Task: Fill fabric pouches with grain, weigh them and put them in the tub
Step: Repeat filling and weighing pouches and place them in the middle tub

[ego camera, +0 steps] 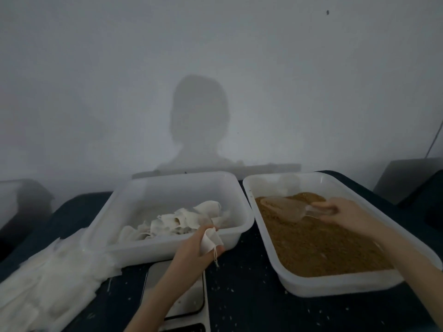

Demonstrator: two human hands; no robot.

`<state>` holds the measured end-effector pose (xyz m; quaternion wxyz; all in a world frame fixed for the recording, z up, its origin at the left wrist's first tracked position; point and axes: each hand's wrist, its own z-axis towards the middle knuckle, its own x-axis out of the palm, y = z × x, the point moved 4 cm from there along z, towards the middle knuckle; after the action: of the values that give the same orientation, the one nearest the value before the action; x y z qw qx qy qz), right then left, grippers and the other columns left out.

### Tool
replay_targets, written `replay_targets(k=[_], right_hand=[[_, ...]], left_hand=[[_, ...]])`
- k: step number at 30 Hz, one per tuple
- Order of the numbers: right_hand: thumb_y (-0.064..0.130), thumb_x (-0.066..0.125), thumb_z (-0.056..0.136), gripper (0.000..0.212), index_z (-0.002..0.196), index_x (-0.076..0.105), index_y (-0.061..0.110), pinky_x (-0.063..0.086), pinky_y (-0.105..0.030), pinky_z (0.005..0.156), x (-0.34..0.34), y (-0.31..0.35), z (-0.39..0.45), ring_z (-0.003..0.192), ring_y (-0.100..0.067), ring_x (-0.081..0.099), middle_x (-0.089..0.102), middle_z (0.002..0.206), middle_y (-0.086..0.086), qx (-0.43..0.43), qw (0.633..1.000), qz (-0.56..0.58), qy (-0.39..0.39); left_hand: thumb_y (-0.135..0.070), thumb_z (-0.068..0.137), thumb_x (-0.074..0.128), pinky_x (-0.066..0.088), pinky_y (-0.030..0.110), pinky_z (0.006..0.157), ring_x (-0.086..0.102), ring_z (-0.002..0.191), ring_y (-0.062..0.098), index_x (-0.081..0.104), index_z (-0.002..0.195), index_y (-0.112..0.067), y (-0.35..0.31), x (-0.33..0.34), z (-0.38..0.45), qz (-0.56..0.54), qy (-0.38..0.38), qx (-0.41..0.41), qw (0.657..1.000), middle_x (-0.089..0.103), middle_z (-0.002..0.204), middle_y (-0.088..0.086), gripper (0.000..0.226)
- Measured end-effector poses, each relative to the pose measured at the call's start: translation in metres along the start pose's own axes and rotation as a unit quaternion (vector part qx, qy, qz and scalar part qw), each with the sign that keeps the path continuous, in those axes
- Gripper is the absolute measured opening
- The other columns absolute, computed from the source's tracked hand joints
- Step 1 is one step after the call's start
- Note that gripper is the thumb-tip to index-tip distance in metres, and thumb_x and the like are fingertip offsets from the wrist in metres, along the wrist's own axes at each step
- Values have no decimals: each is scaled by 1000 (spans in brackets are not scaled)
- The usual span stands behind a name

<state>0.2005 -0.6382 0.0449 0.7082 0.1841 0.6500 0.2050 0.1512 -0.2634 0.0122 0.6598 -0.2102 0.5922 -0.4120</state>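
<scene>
Left hand (200, 244): fingers curled round empty fabric pouch (211, 239), just above scale (177, 295). Right hand (345, 212): fingers gripping clear scoop (285, 208) over grain (318, 245) in right tub (311, 287).

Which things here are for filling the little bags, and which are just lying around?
For the job: small white fabric pouch in left hand; clear plastic scoop in right hand; brown grain; white tub; flat scale.
Lying about: white cloth sheets; spilled grains.
</scene>
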Motion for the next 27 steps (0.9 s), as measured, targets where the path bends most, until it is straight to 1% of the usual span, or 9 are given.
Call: replay_targets(k=[2,4,6,12,17,20,23,25,27], right_hand=[[13,65,88,40,116,59,41,47,-30,92,-3,17,-8,96,-11,58,63,112,1,-41,998,42,35],[10,64,88,41,114,62,42,51,-27,87,-4,37,-17,93,-9,60,63,106,0,-88,990,80,77],[11,64,88,43,114,64,45,50,-25,84,-4,56,-25,90,-4,60,62,101,6,-127,981,98,112],[16,66,87,45,112,62,54,47,-19,83,6,98,-38,96,-5,58,61,101,17,-203,959,73,182],[20,65,88,43,112,61,55,47,-18,84,12,109,-39,101,3,57,59,103,24,-208,959,55,184],[22,66,87,42,109,61,58,46,-16,85,14,118,-38,102,9,55,58,103,30,-209,962,17,173],[23,67,87,45,107,55,62,43,-11,83,13,132,-37,99,15,52,56,100,32,-219,961,-55,162],[25,65,88,42,114,55,57,42,-13,85,11,144,-37,93,13,52,55,98,32,-232,955,-122,136],[28,61,91,38,122,55,50,38,-16,90,6,161,-38,89,11,51,53,99,33,-249,947,-181,91]], left_hand=[[-34,87,66,40,1,66,51,87,-17,44,100,-52,0,-1,0,-2,-6,4,1000,58,91,-19,30],[-35,87,66,39,1,66,52,87,-17,45,99,-52,-1,-2,-1,-3,-7,8,1000,59,91,-18,30],[-36,87,65,40,2,66,52,86,-16,45,98,-52,-2,-3,-2,-6,-4,10,1000,59,90,-17,28],[-40,86,66,39,-1,64,52,85,-20,42,98,-56,-6,-5,-7,-10,4,13,1000,58,90,-22,31],[-40,84,68,39,-1,69,51,89,-20,41,102,-56,-8,-8,-10,6,14,26,1000,59,95,-23,36],[-43,82,68,44,6,73,55,90,-10,39,112,-52,-7,-6,-8,31,29,20,999,59,100,-21,42],[-44,82,69,45,9,73,56,88,-4,40,116,-46,-4,-4,-7,43,27,15,999,58,99,-17,45],[-42,82,69,45,11,73,56,87,-3,40,114,-45,-1,-3,-7,41,27,11,999,59,97,-15,43],[-39,82,70,48,17,77,57,89,0,41,113,-43,1,-1,-7,29,30,-2,999,60,101,-13,43]])
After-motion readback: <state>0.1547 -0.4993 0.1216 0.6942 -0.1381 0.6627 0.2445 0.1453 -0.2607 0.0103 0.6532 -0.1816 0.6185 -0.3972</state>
